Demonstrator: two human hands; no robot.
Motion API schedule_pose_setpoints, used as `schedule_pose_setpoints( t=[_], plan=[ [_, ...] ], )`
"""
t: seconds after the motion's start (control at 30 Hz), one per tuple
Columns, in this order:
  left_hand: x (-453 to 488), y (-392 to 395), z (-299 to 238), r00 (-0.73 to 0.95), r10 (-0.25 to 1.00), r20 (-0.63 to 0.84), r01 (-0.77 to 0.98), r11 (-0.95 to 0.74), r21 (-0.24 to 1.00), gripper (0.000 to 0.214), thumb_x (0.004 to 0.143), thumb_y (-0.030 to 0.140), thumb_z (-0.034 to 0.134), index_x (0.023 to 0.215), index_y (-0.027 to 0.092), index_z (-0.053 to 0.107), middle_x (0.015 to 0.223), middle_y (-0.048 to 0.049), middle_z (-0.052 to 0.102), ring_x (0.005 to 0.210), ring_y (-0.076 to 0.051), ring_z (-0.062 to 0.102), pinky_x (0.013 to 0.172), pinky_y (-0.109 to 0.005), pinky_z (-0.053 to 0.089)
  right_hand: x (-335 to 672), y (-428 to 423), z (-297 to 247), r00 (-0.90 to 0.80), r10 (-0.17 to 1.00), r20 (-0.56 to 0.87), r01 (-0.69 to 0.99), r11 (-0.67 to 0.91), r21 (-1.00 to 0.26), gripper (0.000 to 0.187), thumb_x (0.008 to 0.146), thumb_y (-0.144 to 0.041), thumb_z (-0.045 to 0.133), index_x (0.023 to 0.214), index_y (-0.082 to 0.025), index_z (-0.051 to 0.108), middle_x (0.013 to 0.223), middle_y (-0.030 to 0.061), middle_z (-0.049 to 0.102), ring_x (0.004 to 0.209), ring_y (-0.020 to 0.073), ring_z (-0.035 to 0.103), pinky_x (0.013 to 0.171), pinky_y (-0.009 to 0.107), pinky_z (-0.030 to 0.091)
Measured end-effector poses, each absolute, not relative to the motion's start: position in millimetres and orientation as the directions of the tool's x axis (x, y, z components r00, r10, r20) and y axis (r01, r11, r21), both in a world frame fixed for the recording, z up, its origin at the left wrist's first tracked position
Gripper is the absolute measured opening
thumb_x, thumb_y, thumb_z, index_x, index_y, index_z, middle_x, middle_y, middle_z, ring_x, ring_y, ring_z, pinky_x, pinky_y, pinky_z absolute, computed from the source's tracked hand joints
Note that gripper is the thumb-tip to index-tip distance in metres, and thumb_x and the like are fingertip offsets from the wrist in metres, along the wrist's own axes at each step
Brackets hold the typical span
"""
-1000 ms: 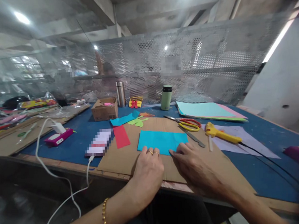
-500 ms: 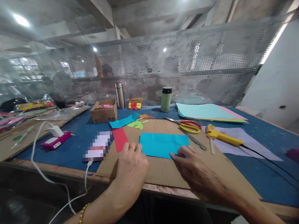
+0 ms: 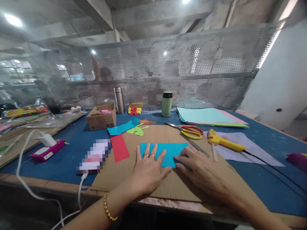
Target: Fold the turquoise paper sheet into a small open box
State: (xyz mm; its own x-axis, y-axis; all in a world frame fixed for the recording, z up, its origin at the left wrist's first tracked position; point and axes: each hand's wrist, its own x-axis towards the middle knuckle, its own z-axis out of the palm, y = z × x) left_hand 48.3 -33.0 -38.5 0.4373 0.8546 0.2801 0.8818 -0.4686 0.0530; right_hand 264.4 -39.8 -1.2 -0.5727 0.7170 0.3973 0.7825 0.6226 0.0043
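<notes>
A blue sheet of paper (image 3: 172, 154) lies flat on a piece of cardboard (image 3: 156, 188) in front of me. My left hand (image 3: 149, 171) is spread over its left part, palm down and fingers apart, holding nothing. At the right end, my right hand (image 3: 193, 164) has its fingers curled, with the thumb and forefinger gripping the paper near its lower edge. That hand covers the paper's lower right corner. A red paper strip (image 3: 120, 148) rests to the left, touching another blue paper piece (image 3: 123, 127). Green paper cutouts (image 3: 137, 130) lie just behind.
Scissors (image 3: 191, 131), a metal blade (image 3: 197, 147) and a yellow glue gun (image 3: 226, 142) with a black cord are on the right. A phone (image 3: 95, 156) with a white cable lies left. Behind stand a cardboard box (image 3: 101, 120), a steel flask (image 3: 119, 100), a green bottle (image 3: 166, 104) and coloured sheets (image 3: 209, 115).
My left hand has gone from bunched fingers at the paper's left edge to lying spread on top of it. My right hand stays at the right end. The view has shifted slightly.
</notes>
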Motion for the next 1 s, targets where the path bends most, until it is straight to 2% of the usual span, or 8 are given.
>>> schedule_pose_setpoints(
  t=[0.07,0.13,0.23,0.43,0.57,0.7,0.83,1.0],
  plan=[
    [50,-32,-39,0.436,0.854,0.285,0.883,-0.467,0.049,0.066,0.098,0.064,0.023,0.153,0.029,0.036,0.159,-0.0158,0.033,0.147,-0.043,0.024,0.110,-0.075,0.015,267,-35,-10,-0.565,0.718,0.406,0.799,0.599,0.053,0.025,0.098,-0.033,0.053,0.112,-0.020,0.070,0.115,0.0129,0.066,0.112,0.0282,0.060,0.094,0.048,0.049],
    [51,-31,-41,0.427,0.856,0.292,0.887,-0.459,0.048,0.067,0.098,0.065,0.024,0.152,0.030,0.037,0.158,-0.0154,0.035,0.147,-0.043,0.025,0.110,-0.076,0.015,269,-33,-21,-0.549,0.728,0.410,0.817,0.571,0.080,0.042,0.097,-0.040,0.055,0.130,-0.015,0.061,0.134,0.0187,0.060,0.129,0.0325,0.052,0.104,0.052,0.045],
    [51,-30,-44,0.420,0.858,0.297,0.890,-0.452,0.049,0.066,0.098,0.065,0.025,0.152,0.031,0.038,0.158,-0.0153,0.035,0.147,-0.043,0.024,0.110,-0.076,0.015,271,-34,-34,-0.510,0.763,0.398,0.846,0.529,0.070,0.054,0.098,-0.046,0.050,0.137,-0.010,0.055,0.145,0.0216,0.052,0.138,0.0330,0.045,0.110,0.053,0.042],
    [50,-33,-39,0.416,0.874,0.252,0.896,-0.441,0.050,0.065,0.098,0.066,0.025,0.152,0.032,0.038,0.159,-0.0153,0.034,0.147,-0.043,0.024,0.111,-0.074,0.015,271,-38,-24,-0.520,0.766,0.378,0.840,0.540,0.061,0.051,0.100,-0.044,0.048,0.137,-0.010,0.055,0.145,0.0204,0.053,0.137,0.0328,0.046,0.111,0.054,0.041],
    [49,-32,-36,0.456,0.855,0.246,0.879,-0.476,0.027,0.070,0.097,0.067,0.024,0.153,0.027,0.036,0.158,-0.0180,0.033,0.148,-0.039,0.023,0.116,-0.065,0.016,265,-44,-9,-0.537,0.769,0.348,0.835,0.543,0.088,0.044,0.098,-0.042,0.053,0.128,-0.010,0.060,0.139,0.0215,0.058,0.135,0.0343,0.049,0.111,0.056,0.041],
    [45,-27,-36,0.479,0.845,0.238,0.867,-0.498,0.021,0.068,0.099,0.063,0.025,0.154,0.026,0.033,0.160,-0.0200,0.029,0.150,-0.036,0.020,0.117,-0.061,0.017,250,-60,-9,-0.631,0.684,0.366,0.761,0.637,0.123,0.035,0.099,-0.028,0.050,0.128,-0.010,0.059,0.139,0.0215,0.058,0.135,0.0326,0.049,0.111,0.055,0.041],
    [38,-34,-29,0.535,0.827,0.172,0.832,-0.551,0.064,0.071,0.097,0.066,0.028,0.155,0.025,0.030,0.162,-0.0185,0.022,0.150,-0.037,0.018,0.116,-0.060,0.020,244,-72,-20,-0.691,0.618,0.376,0.682,0.730,0.054,0.039,0.101,-0.025,0.041,0.132,-0.007,0.056,0.141,0.0209,0.056,0.132,0.0291,0.053,0.110,0.048,0.046],
    [29,-61,-20,0.622,0.751,0.220,0.763,-0.645,0.043,0.058,0.102,0.055,0.031,0.147,0.021,0.045,0.155,-0.0120,0.042,0.147,-0.032,0.031,0.119,-0.057,0.022,247,-69,-25,-0.686,0.611,0.395,0.658,0.752,-0.022,0.038,0.100,-0.024,0.042,0.135,-0.010,0.053,0.138,0.0180,0.058,0.131,0.0275,0.052,0.110,0.048,0.045]
  ],
)
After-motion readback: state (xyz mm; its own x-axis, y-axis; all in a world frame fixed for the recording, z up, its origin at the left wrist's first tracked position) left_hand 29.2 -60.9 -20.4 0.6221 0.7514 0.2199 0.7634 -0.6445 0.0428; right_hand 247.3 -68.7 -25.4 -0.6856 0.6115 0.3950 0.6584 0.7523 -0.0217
